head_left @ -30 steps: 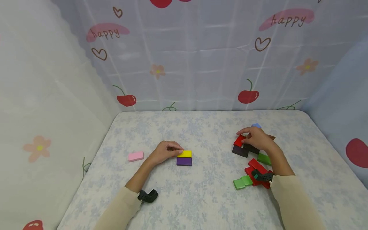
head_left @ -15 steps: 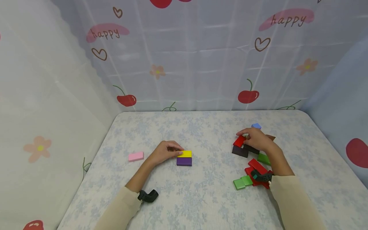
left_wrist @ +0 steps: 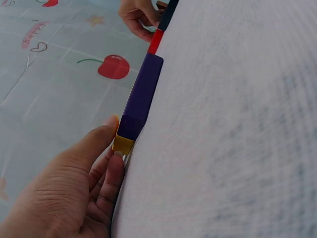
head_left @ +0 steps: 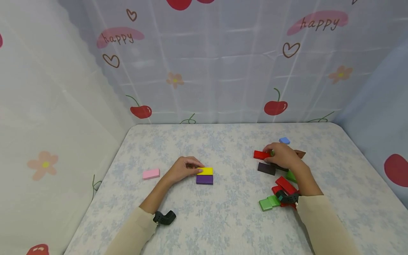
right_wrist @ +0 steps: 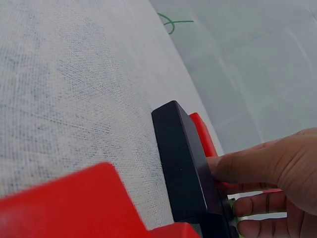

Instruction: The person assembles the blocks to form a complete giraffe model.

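Note:
My left hand [head_left: 182, 170] pinches the left end of a yellow block [head_left: 206, 171] between thumb and fingers. Against its near side lies a purple block [head_left: 204, 180], which hides part of the yellow one in the left wrist view. My right hand [head_left: 283, 156] grips the right end of a red block [head_left: 260, 154] with thumb and fingertips. Just in front of the red block is a black block [head_left: 266, 168]; in the right wrist view this black block [right_wrist: 178, 153] stands between camera and red block [right_wrist: 202, 134]. Another dark block and a bit of green are partly hidden by the right hand.
A pink block [head_left: 151, 174] lies left of my left forearm. Around my right hand are a blue block [head_left: 284, 141], a brown piece [head_left: 300, 153] and a green block [head_left: 291, 176]. Red blocks [head_left: 286, 185] and light green blocks [head_left: 266, 204] sit near my right wrist.
The red block has turned from slanted to nearly level and shifted left, apart from the black block in the head view. My right hand's fingers have closed on it; the left hand stays put.

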Demonstrator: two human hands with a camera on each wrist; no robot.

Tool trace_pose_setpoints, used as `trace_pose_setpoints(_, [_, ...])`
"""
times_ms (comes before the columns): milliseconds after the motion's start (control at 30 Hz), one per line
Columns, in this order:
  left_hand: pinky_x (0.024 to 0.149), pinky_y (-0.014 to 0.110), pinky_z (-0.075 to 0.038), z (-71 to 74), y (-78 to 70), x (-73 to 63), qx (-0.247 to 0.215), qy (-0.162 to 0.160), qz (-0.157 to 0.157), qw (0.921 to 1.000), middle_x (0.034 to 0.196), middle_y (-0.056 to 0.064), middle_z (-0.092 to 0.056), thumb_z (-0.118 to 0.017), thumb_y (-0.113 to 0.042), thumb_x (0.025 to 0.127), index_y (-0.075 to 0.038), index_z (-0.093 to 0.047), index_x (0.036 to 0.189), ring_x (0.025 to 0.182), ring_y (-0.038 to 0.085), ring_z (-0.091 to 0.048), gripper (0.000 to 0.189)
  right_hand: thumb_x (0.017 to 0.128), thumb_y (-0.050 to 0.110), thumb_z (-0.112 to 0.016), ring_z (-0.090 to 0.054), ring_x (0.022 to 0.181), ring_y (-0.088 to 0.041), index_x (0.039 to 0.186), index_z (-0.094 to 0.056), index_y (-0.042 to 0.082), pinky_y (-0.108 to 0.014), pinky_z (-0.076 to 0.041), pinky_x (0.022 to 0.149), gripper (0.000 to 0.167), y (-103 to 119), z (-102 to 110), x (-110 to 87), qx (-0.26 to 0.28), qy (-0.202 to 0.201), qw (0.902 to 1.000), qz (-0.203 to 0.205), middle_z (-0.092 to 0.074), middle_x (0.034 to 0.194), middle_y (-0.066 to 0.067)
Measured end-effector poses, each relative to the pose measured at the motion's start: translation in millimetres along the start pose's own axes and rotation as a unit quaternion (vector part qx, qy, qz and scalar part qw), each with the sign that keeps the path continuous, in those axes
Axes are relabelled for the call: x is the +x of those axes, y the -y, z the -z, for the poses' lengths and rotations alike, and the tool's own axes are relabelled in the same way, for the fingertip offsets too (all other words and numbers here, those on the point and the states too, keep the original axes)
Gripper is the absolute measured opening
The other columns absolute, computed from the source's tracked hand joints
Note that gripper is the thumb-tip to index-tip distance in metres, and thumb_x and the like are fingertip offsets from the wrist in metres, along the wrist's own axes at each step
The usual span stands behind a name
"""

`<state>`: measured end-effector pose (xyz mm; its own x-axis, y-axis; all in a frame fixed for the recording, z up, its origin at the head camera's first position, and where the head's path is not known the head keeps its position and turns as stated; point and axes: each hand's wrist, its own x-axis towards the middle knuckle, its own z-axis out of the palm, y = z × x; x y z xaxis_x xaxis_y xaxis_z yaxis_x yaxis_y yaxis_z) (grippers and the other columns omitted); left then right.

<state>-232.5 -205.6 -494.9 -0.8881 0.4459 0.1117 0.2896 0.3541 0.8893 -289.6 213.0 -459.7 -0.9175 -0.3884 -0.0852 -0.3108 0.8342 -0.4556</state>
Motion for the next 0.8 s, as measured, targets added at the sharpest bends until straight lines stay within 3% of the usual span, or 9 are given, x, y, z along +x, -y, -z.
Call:
trace_pose_setpoints(200, [0.067, 0.025, -0.043, -1.1, -1.0, 0.5, 0.000, -0.005, 0.006, 1.0000, 0.102, 0.005, -0.074, -0.076, -0.007, 0.091, -0.006, -0.080, 0.107, 0.078, 0.019, -0.055, 0.016, 0.090, 0.015, -0.079, -0.062, 0.084, -0.024, 0.120, -0.068, 0.002, -0.037, -0.054, 0.068, 0.035, 4, 1, -0.6, 0.023, -0.012, 0.9996, 0.009, -0.069, 0.101, -0.012])
trace_pose_setpoints(333, [0.067, 0.024, -0.043, -1.6, -1.3, 0.5, -0.001, -0.006, 0.009, 0.9999, 0.102, 0.005, -0.074, -0.076, -0.006, 0.091, -0.005, -0.080, 0.107, 0.078, 0.020, -0.055, 0.016, 0.089, 0.012, -0.080, -0.061, 0.079, -0.021, 0.111, -0.069, 0.004, -0.033, -0.052, 0.064, 0.026, 7, 1, -0.6, 0.040, -0.034, 0.9982, 0.030, -0.069, 0.097, -0.008])
trace_pose_setpoints(500, [0.067, 0.024, -0.043, -1.0, -2.2, -0.5, -0.002, -0.006, 0.006, 1.0000, 0.103, 0.007, -0.074, -0.076, -0.006, 0.091, -0.004, -0.079, 0.108, 0.079, 0.022, -0.055, 0.017, 0.087, 0.007, -0.080, -0.062, 0.081, -0.021, 0.100, -0.069, 0.006, -0.033, -0.052, 0.065, 0.017, 18, -2, 0.7, 0.058, -0.043, 0.9949, 0.070, -0.069, 0.093, -0.005])
trace_pose_setpoints(800, [0.066, 0.023, -0.044, 1.0, -3.6, -0.9, -0.011, 0.005, -0.014, 0.9998, 0.104, 0.011, -0.073, -0.076, -0.006, 0.091, 0.000, -0.078, 0.109, 0.078, 0.024, -0.057, 0.018, 0.087, 0.002, -0.079, -0.063, 0.083, -0.022, 0.096, -0.069, 0.007, -0.034, -0.054, 0.070, 0.015, 45, -11, 2.2, 0.069, -0.015, 0.9908, 0.116, -0.068, 0.093, -0.004])
